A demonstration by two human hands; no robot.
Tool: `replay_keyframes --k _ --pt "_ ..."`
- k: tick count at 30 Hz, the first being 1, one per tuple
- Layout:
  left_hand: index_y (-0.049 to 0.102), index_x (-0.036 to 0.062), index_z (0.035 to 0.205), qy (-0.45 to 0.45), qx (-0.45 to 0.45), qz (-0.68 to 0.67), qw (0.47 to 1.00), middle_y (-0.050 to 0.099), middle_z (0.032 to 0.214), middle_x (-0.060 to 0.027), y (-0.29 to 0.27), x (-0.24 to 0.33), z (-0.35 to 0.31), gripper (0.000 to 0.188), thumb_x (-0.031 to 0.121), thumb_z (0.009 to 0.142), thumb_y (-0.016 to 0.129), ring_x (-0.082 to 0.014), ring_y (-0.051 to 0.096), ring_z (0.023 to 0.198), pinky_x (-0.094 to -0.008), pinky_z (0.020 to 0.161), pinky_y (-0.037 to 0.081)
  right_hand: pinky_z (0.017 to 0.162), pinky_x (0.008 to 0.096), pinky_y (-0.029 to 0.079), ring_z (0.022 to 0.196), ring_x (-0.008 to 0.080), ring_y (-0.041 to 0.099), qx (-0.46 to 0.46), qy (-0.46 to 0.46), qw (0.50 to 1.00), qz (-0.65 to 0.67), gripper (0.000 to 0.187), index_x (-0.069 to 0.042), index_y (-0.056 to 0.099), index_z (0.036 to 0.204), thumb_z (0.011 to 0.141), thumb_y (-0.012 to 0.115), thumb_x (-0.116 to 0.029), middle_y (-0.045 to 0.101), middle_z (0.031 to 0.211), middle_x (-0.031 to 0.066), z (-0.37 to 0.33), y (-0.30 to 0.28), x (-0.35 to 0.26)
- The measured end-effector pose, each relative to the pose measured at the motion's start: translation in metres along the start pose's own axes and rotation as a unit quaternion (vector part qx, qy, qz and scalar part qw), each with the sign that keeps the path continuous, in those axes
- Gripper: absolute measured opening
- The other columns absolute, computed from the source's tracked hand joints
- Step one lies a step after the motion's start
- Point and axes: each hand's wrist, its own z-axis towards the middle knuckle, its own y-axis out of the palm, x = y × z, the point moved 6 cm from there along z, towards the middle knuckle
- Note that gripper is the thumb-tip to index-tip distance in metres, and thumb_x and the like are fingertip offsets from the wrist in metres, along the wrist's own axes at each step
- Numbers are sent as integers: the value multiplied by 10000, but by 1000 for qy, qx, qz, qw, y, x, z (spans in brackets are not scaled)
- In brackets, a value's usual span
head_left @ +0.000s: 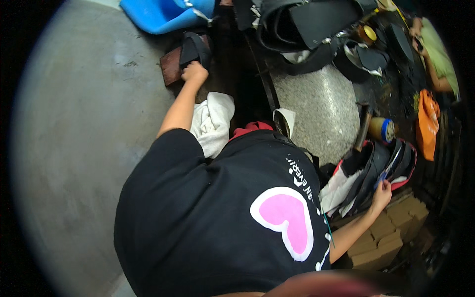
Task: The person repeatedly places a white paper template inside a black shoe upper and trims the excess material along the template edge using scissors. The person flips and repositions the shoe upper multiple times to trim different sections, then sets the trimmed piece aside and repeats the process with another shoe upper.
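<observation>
My left hand (195, 73) reaches out to the upper left, its fingers curled against the lower edge of a folded black piece of material (193, 49). That piece lies over a reddish-brown block (171, 67). On the right, my right hand (382, 195) is closed at the edge of a bundle of black and white pieces with red edging (363, 168). A slim blue thing (381, 176) shows at its fingertips; its kind is too small to tell. A white cloth (213, 119) lies below my left hand.
A speckled stone slab (319, 104) lies ahead, with black strips (314, 57) piled behind it. A hammer (363, 127) and a jar (381, 129) stand near the bundle. Cardboard pieces (391, 232) sit below my right hand. Another person (440, 54) is at the far right.
</observation>
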Motion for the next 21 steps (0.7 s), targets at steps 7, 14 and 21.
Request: replay_keyframes --k 7,14,21 --pt "688 57 867 608 -248 3 754 683 775 -133 -80 144 -256 299 348 857 617 -313 672 743 -427 673 512 600 227 477 710 93 596 -87 95 927 353 192 -21 607 1072 955 611 -174 632 861 35 -8 2 21" --pt "650 72 923 844 -53 -95 525 612 879 -82 -127 256 -404 135 158 821 631 -291 609 902 -392 733 529 678 206 453 738 72 566 48 15 902 430 211 -15 587 1115 944 630 -132 629 853 7 -63 -39 -19" --pt "625 65 975 924 -32 -214 316 555 1235 -118 -135 334 -512 255 182 769 722 -303 530 1127 -386 901 490 590 211 439 643 76 560 140 189 880 414 245 -39 560 972 879 727 -192 620 742 10 -110 -25 9"
